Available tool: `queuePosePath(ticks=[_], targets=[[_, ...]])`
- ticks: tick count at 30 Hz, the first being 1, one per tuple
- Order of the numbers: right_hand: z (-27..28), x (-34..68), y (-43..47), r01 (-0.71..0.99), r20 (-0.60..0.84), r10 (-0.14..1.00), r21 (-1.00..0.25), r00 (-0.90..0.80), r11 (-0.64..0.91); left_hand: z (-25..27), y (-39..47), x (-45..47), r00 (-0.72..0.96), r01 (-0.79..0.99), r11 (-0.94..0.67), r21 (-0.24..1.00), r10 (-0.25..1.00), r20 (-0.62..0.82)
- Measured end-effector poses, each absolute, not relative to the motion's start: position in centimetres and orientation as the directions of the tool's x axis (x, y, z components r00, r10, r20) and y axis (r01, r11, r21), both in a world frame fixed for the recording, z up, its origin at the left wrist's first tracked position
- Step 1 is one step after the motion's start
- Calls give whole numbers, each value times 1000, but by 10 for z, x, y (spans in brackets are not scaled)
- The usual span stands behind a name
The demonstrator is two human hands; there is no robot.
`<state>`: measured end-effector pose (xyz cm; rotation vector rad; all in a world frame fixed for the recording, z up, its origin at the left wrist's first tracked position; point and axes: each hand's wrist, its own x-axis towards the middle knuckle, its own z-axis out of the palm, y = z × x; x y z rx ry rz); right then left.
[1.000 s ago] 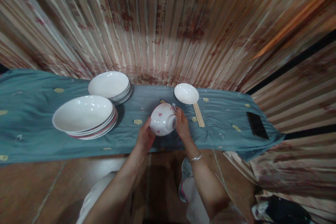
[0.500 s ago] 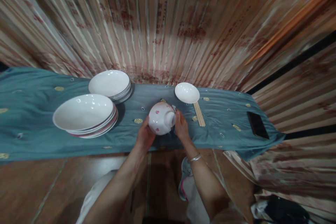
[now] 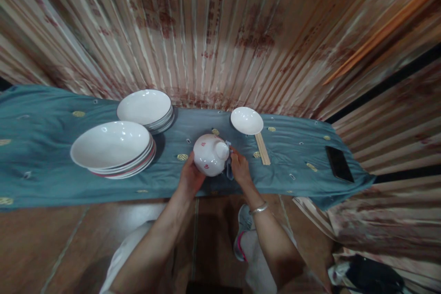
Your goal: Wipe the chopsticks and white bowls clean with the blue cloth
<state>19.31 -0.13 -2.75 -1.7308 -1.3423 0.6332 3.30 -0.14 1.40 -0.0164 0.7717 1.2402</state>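
A white bowl with small red marks (image 3: 207,158) is held tilted above the table, its outside and round foot facing up towards me. My left hand (image 3: 191,175) grips its left edge, with the fingers partly hidden behind the bowl. At the bowl's right side, my right hand (image 3: 239,164) is closed on a greyish cloth (image 3: 229,170), which hangs below the fingers near the foot. Beyond the right hand, a pair or bundle of light wooden chopsticks (image 3: 262,149) lies beside a small white bowl (image 3: 247,121).
On the left stand a stack of large white bowls or plates (image 3: 112,146) and, behind it, another stack with dark rims (image 3: 144,108). A black phone-like slab (image 3: 339,163) lies near the right end of the blue patterned tablecloth (image 3: 193,124). A pleated curtain (image 3: 206,32) hangs behind.
The bowl has turned so that its foot faces more towards me. My right hand has shifted slightly away from the foot, and more of the cloth shows below it.
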Motion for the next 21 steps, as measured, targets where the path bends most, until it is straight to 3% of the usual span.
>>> queuePosePath(ticks=[13,21], targets=[[-37,195,-13,584,189,962,-811,196,40,19,0,34,120,-855,382,352,805,-581],[-41,188,-30,642,269,950,-759,158,108,6,2,32,150,-841,387,378,838,-524]])
